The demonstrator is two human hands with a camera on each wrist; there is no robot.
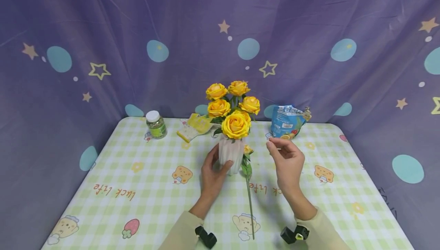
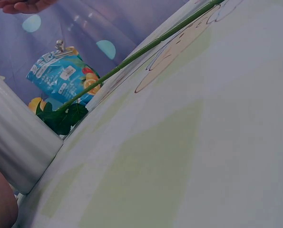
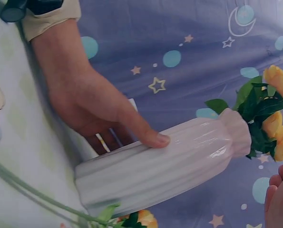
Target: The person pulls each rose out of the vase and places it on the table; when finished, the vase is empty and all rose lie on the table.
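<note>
A white ribbed vase (image 1: pixel 231 154) stands upright at the middle of the table, with several yellow roses (image 1: pixel 235 125) and green leaves in its mouth. My left hand (image 1: pixel 212 177) holds the vase from the left, thumb across its front; the other fingers go behind it, as the right wrist view also shows on the pale vase (image 3: pixel 160 166). To the right of the vase, a single yellow rose (image 1: pixel 249 169) lies on the table, its long stem (image 2: pixel 131 58) running toward the front edge. My right hand (image 1: pixel 288 162) hovers beside this rose, fingers loosely bent, nothing visible in them.
Toward the back left stands a jar with a white lid (image 1: pixel 157 125). A yellow and white packet (image 1: pixel 196 126) lies behind the vase. At the back right is a blue bag (image 1: pixel 287 122) with a clip on top. A checkered cloth (image 1: pixel 154 204) covers the table; a purple curtain (image 1: pixel 192 17) hangs behind.
</note>
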